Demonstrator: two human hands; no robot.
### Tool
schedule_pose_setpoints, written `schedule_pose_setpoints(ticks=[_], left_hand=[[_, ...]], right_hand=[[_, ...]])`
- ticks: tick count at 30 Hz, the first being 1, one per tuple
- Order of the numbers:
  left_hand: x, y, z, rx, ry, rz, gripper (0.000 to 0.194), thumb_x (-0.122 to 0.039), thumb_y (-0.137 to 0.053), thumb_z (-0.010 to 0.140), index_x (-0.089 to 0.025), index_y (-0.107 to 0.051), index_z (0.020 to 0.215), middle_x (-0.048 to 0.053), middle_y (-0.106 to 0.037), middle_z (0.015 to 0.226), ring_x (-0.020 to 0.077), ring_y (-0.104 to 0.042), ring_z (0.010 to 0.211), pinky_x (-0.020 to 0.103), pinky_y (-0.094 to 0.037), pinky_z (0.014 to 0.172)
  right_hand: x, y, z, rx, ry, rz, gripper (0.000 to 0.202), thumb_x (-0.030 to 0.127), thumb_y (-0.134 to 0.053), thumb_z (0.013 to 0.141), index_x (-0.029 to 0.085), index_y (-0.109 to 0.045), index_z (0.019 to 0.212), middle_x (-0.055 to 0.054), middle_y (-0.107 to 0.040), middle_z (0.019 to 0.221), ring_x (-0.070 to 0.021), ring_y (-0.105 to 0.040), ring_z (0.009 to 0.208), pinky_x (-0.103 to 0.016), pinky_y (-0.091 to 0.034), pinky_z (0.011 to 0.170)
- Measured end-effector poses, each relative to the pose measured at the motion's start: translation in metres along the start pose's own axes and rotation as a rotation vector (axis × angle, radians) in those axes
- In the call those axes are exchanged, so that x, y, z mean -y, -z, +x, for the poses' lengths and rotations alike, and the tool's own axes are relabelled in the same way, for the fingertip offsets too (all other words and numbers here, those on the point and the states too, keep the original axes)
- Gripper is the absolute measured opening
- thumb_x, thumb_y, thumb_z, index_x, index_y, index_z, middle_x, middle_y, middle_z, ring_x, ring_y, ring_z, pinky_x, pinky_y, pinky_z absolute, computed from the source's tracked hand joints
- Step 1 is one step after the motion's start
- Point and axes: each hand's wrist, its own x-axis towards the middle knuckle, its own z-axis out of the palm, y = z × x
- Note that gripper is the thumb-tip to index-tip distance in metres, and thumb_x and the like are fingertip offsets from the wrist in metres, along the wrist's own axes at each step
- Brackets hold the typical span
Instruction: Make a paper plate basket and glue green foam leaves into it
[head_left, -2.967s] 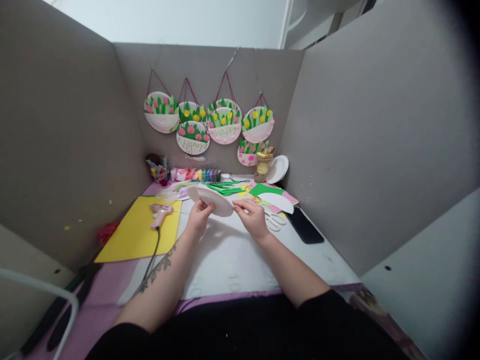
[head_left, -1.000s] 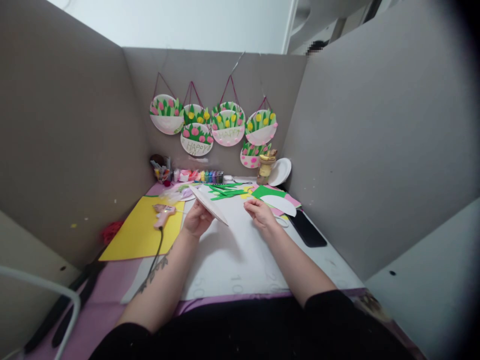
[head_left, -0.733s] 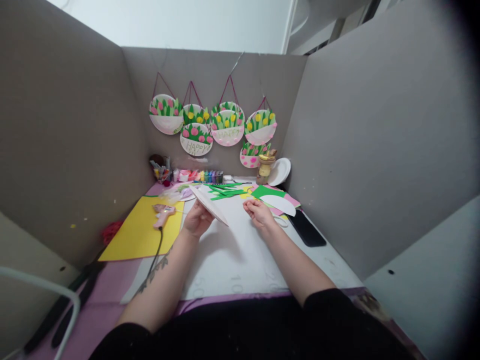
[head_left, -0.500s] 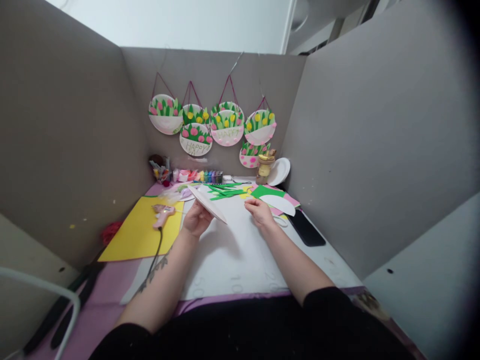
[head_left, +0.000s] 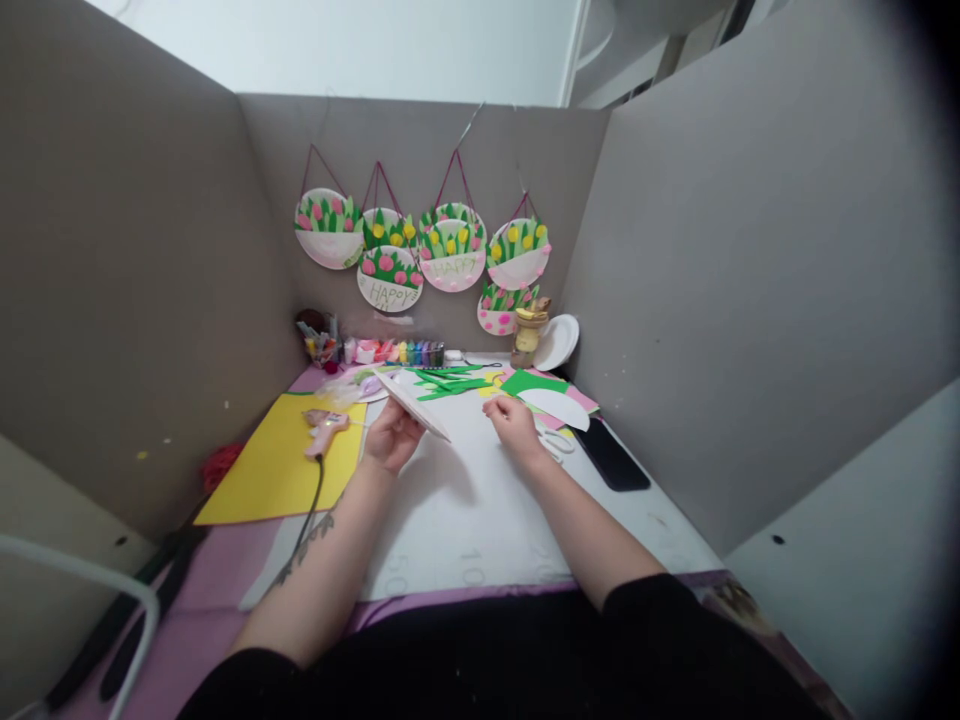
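A white paper plate (head_left: 414, 406) is tilted up in my left hand (head_left: 393, 437), whose fingers are behind and beneath it; its face is turned away from view. Right of the plate, my right hand (head_left: 513, 425) hangs over the white mat with its fingers curled together. Anything between those fingertips is too small to make out. White-handled scissors (head_left: 556, 441) lie just right of that hand. Green paper strips (head_left: 450, 382) are spread out beyond both hands.
A pink glue gun (head_left: 325, 432) rests on yellow sheets (head_left: 262, 470) at left. At right are a cut white plate half (head_left: 555, 408) and a black phone (head_left: 611, 455). Paint bottles (head_left: 405, 352) line the back; decorated plates (head_left: 453, 256) hang on the partition.
My right hand has shifted slightly left and its fingers look more curled; more of the scissors shows. My left hand still holds the plate, nearly unmoved.
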Motion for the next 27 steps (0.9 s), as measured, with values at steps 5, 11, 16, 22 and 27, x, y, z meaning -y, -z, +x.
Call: schedule_pose_setpoints(ticks=[5,11,16,22,27], left_hand=[[0.003,0.001,0.000,0.008,0.004,0.014,0.020,-0.013,-0.059,0.079,-0.022,-0.062,0.097,0.000,-0.069,0.091,0.0158,-0.063,0.089,0.031,-0.049,0.083],[0.008,0.005,0.002,0.027,-0.012,0.054,0.023,-0.014,-0.062,0.078,-0.024,-0.060,0.098,-0.002,-0.068,0.090,0.0144,-0.063,0.086,0.029,-0.048,0.080],[0.010,0.006,0.002,0.059,-0.030,0.043,0.022,-0.012,-0.063,0.078,-0.024,-0.060,0.096,-0.003,-0.068,0.088,0.0132,-0.063,0.082,0.029,-0.048,0.079],[0.011,0.006,0.002,0.036,-0.010,0.051,0.020,-0.016,-0.068,0.075,-0.024,-0.060,0.091,-0.004,-0.068,0.083,0.0135,-0.063,0.079,0.031,-0.048,0.079],[0.012,0.003,0.000,0.036,0.014,0.084,0.018,-0.021,-0.072,0.072,-0.022,-0.059,0.085,-0.003,-0.065,0.075,0.0135,-0.062,0.077,0.031,-0.047,0.081]], right_hand=[[0.042,-0.003,-0.017,-0.022,0.291,0.059,0.011,0.029,-0.058,0.079,0.021,-0.059,0.086,-0.005,-0.062,0.086,-0.0196,-0.057,0.085,-0.035,-0.045,0.081],[0.069,-0.010,-0.031,0.047,0.444,-0.051,0.014,0.027,-0.060,0.077,0.022,-0.056,0.090,-0.005,-0.060,0.087,-0.0214,-0.054,0.088,-0.037,-0.044,0.082],[0.070,-0.016,-0.034,0.016,0.452,-0.096,0.009,0.015,-0.056,0.075,0.021,-0.053,0.081,-0.004,-0.058,0.082,-0.0206,-0.053,0.085,-0.035,-0.043,0.079],[0.066,-0.018,-0.033,-0.029,0.432,-0.131,0.011,0.011,-0.052,0.072,0.022,-0.051,0.074,-0.003,-0.056,0.075,-0.0201,-0.053,0.080,-0.034,-0.044,0.076],[0.066,-0.016,-0.031,-0.071,0.425,-0.140,0.011,0.011,-0.050,0.072,0.022,-0.052,0.073,-0.003,-0.057,0.073,-0.0196,-0.053,0.077,-0.034,-0.044,0.074]])
